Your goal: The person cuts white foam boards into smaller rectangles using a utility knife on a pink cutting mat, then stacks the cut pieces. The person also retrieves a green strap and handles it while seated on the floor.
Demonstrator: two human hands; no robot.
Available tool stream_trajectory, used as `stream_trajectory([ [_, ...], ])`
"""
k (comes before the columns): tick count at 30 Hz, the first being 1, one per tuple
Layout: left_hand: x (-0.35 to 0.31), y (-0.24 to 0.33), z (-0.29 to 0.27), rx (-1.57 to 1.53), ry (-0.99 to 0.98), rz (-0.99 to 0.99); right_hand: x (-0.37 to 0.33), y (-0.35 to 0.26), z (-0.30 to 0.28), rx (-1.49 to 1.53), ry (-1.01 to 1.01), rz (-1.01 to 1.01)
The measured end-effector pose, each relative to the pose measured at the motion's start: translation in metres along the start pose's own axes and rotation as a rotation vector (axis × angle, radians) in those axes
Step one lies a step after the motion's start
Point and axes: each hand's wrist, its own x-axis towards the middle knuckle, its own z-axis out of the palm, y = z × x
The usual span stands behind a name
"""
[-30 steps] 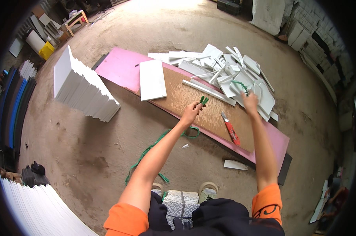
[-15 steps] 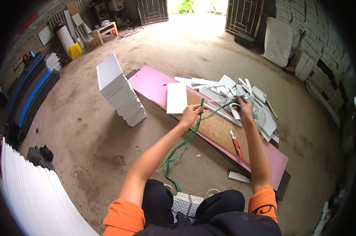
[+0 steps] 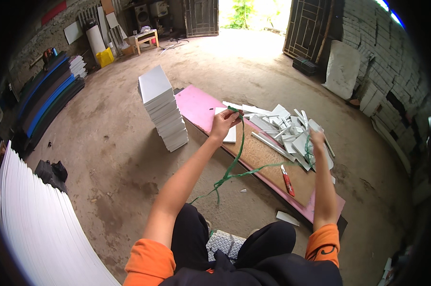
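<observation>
Raised over the work board, my left hand (image 3: 223, 124) pinches a length of green plastic twine (image 3: 240, 148). The twine hangs from my fingers to a loose tangle above my knees, and one strand runs off to the right, blurred. My right hand (image 3: 316, 137) is closed by the scrap heap, with more green twine hanging beside it; its fingers are partly hidden. Beneath my left hand lies a white rectangular sheet (image 3: 230, 135), partly covered by that hand. A red utility knife (image 3: 288, 182) rests on the brown board (image 3: 260, 151), blade tip pointing away from me.
White offcuts (image 3: 284, 126) heap along the board's far right side. A tall stack of white sheets (image 3: 164, 112) stands left of the pink panel (image 3: 191, 101). More white sheets (image 3: 39, 224) fill the lower left. An offcut (image 3: 287, 219) lies on the floor near my right knee.
My left hand has moved away from me and slightly left, lifting the twine. My right hand has moved right and a little nearer, spreading the strands apart. The view has shifted slightly.
</observation>
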Motion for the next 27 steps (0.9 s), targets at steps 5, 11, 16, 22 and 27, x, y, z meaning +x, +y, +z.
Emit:
stream_trajectory([
  [5,-0.012,0.016,0.003,0.46,-0.019,0.057,-0.151,-0.147,0.091,0.066,-0.381,-0.658],
  [11,-0.031,0.029,0.031,0.647,-0.089,0.115,-0.193,-0.186,0.082,-0.545,-0.248,-1.191],
  [16,-0.041,0.006,0.021,0.717,-0.003,0.303,-0.199,-0.18,0.079,-0.67,-0.119,-1.155],
  [22,-0.049,0.004,0.037,0.548,0.046,0.183,-0.211,-0.157,0.083,-0.568,0.088,-0.832],
  [27,-0.049,-0.002,0.047,0.259,0.013,0.205,-0.237,-0.144,0.099,-0.582,-0.035,-0.726],
])
